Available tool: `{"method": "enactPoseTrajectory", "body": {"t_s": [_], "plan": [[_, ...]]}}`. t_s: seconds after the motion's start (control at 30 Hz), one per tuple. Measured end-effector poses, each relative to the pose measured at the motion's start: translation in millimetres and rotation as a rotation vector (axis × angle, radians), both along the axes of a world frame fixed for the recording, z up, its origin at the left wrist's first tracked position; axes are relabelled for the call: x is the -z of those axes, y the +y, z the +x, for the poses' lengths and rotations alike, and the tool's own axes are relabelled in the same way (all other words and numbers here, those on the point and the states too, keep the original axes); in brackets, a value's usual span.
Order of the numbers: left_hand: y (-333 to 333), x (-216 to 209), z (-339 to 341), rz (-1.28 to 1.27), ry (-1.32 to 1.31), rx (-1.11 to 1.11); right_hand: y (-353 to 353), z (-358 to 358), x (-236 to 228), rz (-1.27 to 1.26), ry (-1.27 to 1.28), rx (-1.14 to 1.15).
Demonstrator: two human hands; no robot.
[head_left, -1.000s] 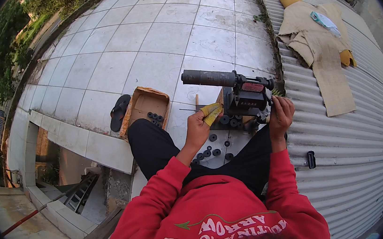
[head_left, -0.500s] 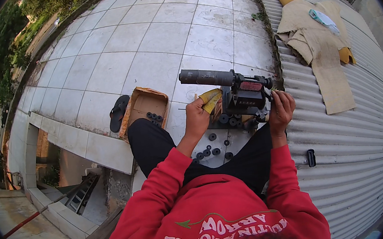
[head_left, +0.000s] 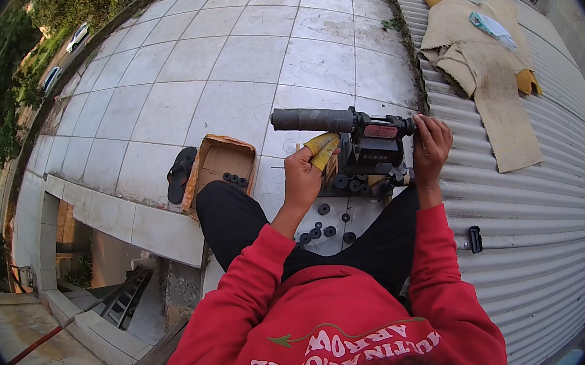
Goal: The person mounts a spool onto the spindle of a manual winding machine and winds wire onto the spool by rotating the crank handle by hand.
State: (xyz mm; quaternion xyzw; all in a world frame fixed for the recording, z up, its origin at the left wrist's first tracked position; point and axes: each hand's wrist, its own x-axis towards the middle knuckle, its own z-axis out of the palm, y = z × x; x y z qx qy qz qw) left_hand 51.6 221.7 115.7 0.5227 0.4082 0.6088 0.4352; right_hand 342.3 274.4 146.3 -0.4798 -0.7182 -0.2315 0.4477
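Note:
A dark machine point(head_left: 373, 151) with a red label stands between my knees. A long grey cylinder point(head_left: 305, 120) sticks out to its left. Below that cylinder my left hand point(head_left: 303, 181) is closed on a folded yellow piece point(head_left: 322, 149), which could be cloth or abrasive sheet. At the machine's right end my right hand point(head_left: 433, 146) has its fingers closed round the small end knob point(head_left: 409, 126), partly hiding it. Several black round wheels point(head_left: 329, 232), most with a centre hole, lie on the tiles by my lap. More are grouped under the machine.
An open cardboard box point(head_left: 228, 154) by my left knee holds several black wheels, with a dark slipper point(head_left: 180, 175) beside it. A corrugated roof point(head_left: 514, 229) lies to the right, bearing a small black part point(head_left: 475, 239) and beige sacking point(head_left: 498, 87). A drop-off opens at left.
My right hand has moved up and slightly right, from the machine's lower right side to its end knob. My left hand stays nearly where it was with the yellow piece.

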Motion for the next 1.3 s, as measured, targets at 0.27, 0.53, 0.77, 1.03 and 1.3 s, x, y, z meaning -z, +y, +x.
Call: {"method": "enactPoseTrajectory", "body": {"t_s": [0.27,0.53,0.77,1.03,1.3], "plan": [[-6,3,4,-0.075,-0.03,0.006,30,10,11,-0.251,-0.025,0.02],[-5,7,4,-0.138,-0.028,0.007,43,16,35,-0.348,-0.075,0.016],[-6,6,3,-0.169,0.017,-0.016,-1,30,74,-0.455,-0.107,0.016],[-10,17,-2,-0.168,0.019,-0.016,-64,8,50,-0.285,0.038,-0.017],[-11,18,-1,-0.172,0.014,-0.015,-21,3,-3,-0.119,0.031,0.004]]}}
